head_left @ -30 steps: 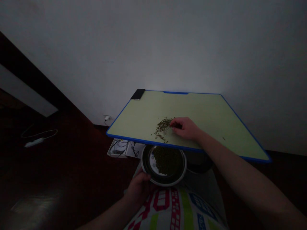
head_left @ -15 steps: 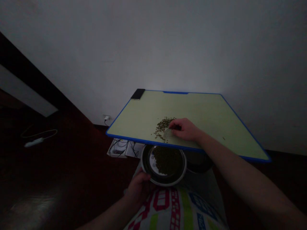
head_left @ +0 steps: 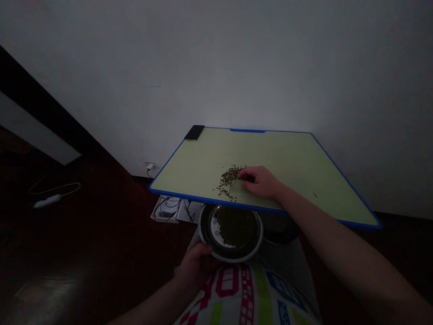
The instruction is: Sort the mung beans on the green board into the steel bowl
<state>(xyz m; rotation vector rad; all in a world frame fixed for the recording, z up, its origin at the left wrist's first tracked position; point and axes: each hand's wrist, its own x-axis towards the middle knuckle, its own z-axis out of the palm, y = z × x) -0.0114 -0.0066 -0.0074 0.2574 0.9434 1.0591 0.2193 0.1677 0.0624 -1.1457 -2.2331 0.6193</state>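
My left hand (head_left: 196, 261) grips the near left rim of a round metal bowl (head_left: 233, 260), held just below the table's front edge. Inside the bowl lies a heap of small greenish-brown grains (head_left: 238, 228), leaving part of the shiny bottom bare on the left. Over the table, my right hand (head_left: 259, 180) is closed on a clear, thin, curved piece that looks like a plastic protractor (head_left: 235, 185). Its curved edge faces left, beside a loose scatter of the same kind of grains (head_left: 226, 178) on the tabletop.
The pale yellow-green table (head_left: 277, 158) has a blue edge and stands against a grey wall. A dark phone (head_left: 194, 132) lies at its back left corner. Below are white boxes with cables (head_left: 167, 210). On the dark floor at left lies a white power strip (head_left: 48, 201).
My right hand and the clear piece have shifted very slightly to the left. The bowl and my left hand stay almost where they were.
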